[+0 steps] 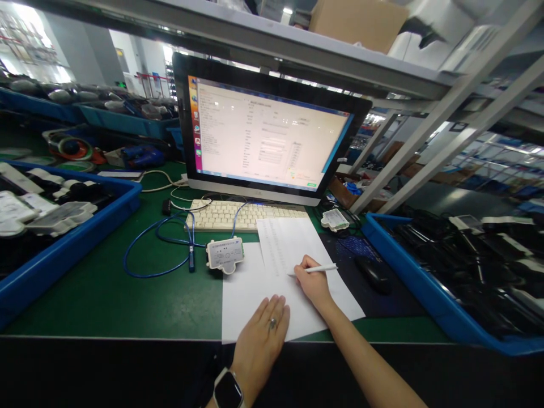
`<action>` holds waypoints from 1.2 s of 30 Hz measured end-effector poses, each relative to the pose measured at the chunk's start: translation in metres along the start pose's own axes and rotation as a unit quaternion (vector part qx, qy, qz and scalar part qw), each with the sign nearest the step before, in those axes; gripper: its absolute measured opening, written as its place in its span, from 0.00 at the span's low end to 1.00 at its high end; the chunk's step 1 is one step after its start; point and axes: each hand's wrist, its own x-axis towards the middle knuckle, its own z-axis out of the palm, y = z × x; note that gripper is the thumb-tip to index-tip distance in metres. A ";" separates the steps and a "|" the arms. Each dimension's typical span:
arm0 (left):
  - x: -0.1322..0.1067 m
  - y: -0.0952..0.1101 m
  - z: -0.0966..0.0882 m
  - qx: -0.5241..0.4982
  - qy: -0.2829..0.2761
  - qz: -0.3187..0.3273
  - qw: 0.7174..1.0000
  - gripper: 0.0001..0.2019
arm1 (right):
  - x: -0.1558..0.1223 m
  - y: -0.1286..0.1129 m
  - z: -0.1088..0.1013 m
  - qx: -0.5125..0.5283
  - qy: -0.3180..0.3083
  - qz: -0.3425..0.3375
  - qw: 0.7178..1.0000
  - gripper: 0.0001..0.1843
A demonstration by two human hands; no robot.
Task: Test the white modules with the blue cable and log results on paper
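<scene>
My right hand [313, 281] grips a white pen [318, 269], its tip resting on a printed sheet of paper [285, 245]. Flat on a second white sheet [242, 292] near the bench's front edge lies my left hand [262, 331], fingers stretched out, a ring on one finger and a watch on the wrist. A small white electronic module [225, 254] sits just left of the papers with a blue cable [147, 249] plugged into it.
A monitor [263, 133] and keyboard [238, 215] stand behind the papers. A black mouse [373, 274] lies to the right on a pad. Blue bins [76, 238] [408, 266] of parts flank the green mat. Another white module [335, 219] sits near the keyboard.
</scene>
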 end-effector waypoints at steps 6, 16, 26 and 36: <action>0.000 -0.001 -0.001 0.001 -0.020 0.007 1.000 0.20 | -0.001 -0.006 0.000 -0.002 0.001 -0.002 1.000 0.12; 0.000 -0.003 -0.002 0.010 -0.018 0.026 0.999 0.23 | 0.000 -0.006 0.000 0.003 0.013 0.007 1.000 0.11; -0.002 -0.004 0.000 0.007 -0.043 0.017 0.999 0.24 | 0.000 -0.007 0.000 0.030 0.018 0.023 0.999 0.11; 0.003 -0.010 -0.034 -0.108 -0.036 0.002 0.993 0.33 | 0.016 0.000 -0.016 0.115 0.028 0.143 0.983 0.13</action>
